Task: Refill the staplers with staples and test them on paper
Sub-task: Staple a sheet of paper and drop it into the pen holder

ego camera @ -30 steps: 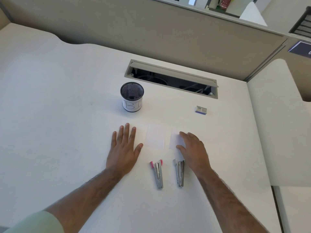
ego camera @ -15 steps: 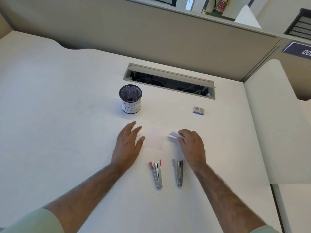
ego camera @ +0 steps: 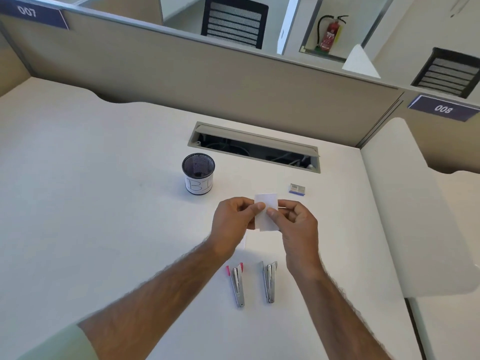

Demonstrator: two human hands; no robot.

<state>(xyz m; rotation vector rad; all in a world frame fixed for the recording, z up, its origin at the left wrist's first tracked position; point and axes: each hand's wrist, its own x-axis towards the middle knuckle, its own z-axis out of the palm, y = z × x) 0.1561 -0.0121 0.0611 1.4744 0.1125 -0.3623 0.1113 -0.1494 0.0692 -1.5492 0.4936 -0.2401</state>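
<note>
Above the desk, a small white paper slip [ego camera: 267,216] is pinched between thumb and fingers of both my left hand [ego camera: 233,222] and my right hand [ego camera: 296,224]. Two small metal staplers lie side by side on the white desk below my hands: one with pink tips [ego camera: 237,283] on the left and a plain one [ego camera: 270,280] on the right. A small box of staples [ego camera: 297,189] rests farther back to the right. Another paper slip [ego camera: 243,242] lies on the desk, mostly hidden under my left hand.
A black mesh pen cup [ego camera: 198,173] with a white label stands behind my left hand. Farther back, an open cable slot [ego camera: 255,146] is cut into the desk. A beige partition [ego camera: 207,74] closes off the back, and an adjoining desk [ego camera: 415,216] lies to the right.
Both hands were flat on the desk. The right hand picked a paper slip off the desk, the left hand joined it, and both now hold it raised. The camera tilted up.
</note>
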